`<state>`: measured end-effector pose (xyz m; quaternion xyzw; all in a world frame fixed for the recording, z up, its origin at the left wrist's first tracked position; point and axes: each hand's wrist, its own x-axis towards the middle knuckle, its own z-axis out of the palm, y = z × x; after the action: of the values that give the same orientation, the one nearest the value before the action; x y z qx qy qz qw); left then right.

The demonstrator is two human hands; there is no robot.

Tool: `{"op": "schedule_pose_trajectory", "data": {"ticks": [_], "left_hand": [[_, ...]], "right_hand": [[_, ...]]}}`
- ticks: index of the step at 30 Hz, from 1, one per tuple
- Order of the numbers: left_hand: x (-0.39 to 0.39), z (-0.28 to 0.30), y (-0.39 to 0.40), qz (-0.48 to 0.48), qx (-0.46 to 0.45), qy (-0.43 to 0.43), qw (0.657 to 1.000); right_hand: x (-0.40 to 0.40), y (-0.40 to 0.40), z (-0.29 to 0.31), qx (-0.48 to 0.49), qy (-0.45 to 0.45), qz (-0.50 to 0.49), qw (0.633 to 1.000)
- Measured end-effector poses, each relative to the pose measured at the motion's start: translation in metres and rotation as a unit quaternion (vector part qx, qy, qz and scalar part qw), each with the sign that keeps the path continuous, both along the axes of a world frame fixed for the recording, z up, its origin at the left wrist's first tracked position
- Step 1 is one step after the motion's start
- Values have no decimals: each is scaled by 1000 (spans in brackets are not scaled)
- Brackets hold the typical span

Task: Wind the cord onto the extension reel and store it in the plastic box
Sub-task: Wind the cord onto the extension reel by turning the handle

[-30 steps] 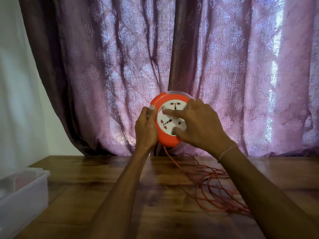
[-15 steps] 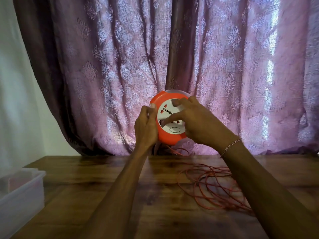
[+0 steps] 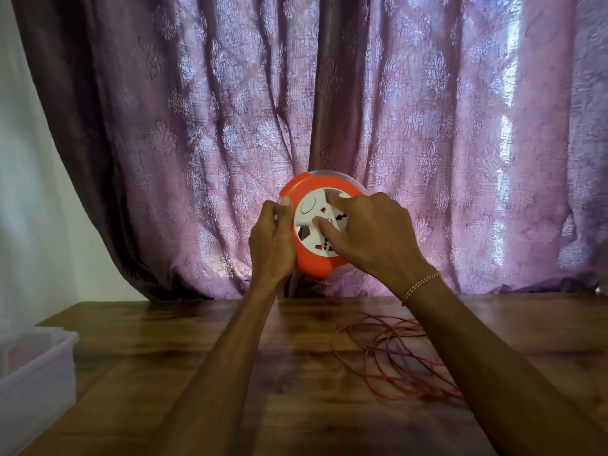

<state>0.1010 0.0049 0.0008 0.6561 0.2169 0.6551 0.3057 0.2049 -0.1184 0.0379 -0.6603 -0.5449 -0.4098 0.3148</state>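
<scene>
A big purple curtain (image 3: 427,126) hangs behind the far edge of the worktop (image 3: 164,373). It has a flower-like pattern all over it and many folds. Light shines through it on the right side. A darker fold runs down the middle. The bottom of the curtain reaches the far edge of the worktop. The worktop is brown wood with dark patches. A plain pale wall (image 3: 29,209) shows past the left side of the curtain.

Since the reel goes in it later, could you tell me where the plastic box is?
The plastic box sits at the far left edge of the head view, on the wooden table, left of both forearms.
</scene>
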Motion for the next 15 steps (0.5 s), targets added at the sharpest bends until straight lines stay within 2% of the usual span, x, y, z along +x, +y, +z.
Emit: {"op": "schedule_pose_trajectory", "data": {"ticks": [4,7,10,15], "left_hand": [[0,1,-2,0,-2,-5,1000],[-1,3,-1,7,-1,-3,1000],[-1,3,-2,18,5,-2,1000],[0,2,-2,25,14,10,1000]], "right_hand": [[1,-6,7,-7,-50,70,996],[6,-9,12,-102,-104,73,987],[5,-10,11,-159,-108,51,980],[-1,-8,7,-109,-112,22,987]]}}
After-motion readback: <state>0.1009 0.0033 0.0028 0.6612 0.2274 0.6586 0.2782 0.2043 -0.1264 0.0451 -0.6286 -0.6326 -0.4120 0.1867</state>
